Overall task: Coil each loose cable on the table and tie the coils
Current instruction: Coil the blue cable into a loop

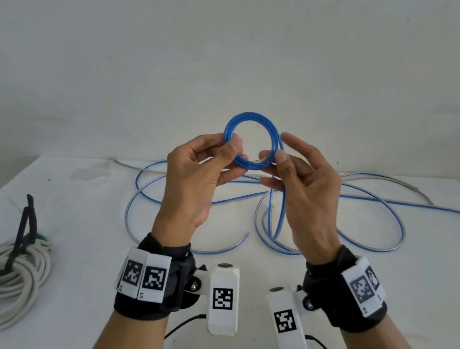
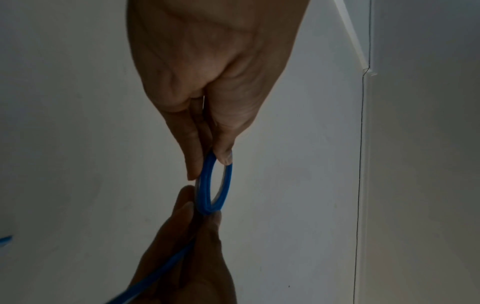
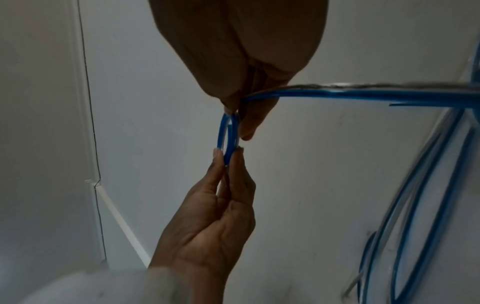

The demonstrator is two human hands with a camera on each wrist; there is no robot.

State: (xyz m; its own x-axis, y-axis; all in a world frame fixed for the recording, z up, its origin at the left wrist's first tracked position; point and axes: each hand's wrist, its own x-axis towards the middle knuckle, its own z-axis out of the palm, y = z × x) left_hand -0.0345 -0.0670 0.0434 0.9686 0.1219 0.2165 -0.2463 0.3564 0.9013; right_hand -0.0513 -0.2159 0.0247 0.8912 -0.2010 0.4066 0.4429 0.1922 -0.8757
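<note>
White cable (image 1: 11,274), far left of the head frame: coiled, lying on the table (image 1: 410,311), a dark strap (image 1: 25,235) cinched round it. Judged done.

Blue cable (image 1: 370,204): in progress, early. A small blue coil (image 1: 252,140) of a few turns is held up in the centre of the frame, above the table. Most of the cable's length lies in wide loose loops across the middle and right of the table, running off the right edge. No tie on the blue coil; no spare strap seen anywhere.

Hands: left hand (image 1: 197,178) pinches the coil's left side between thumb and fingertips. Right hand (image 1: 301,183) pinches the lower right side, where the free length drops away towards the table; its other fingers are loosely spread. The left wrist view confirms both pinches, one at each end of the ring (image 2: 215,189). The right wrist view shows the feed strand (image 3: 363,92) leaving the right fingers towards the right edge.

Left to do, as judged: wind in the slack, then tie.

Hard to make out:
- exact turn count, strands overlap
- a grey strand (image 1: 390,179) among the blue loops, possibly a third cable or the clear side of the blue one; cannot tell
- cable ends, none visible
- wrist views dim
</note>
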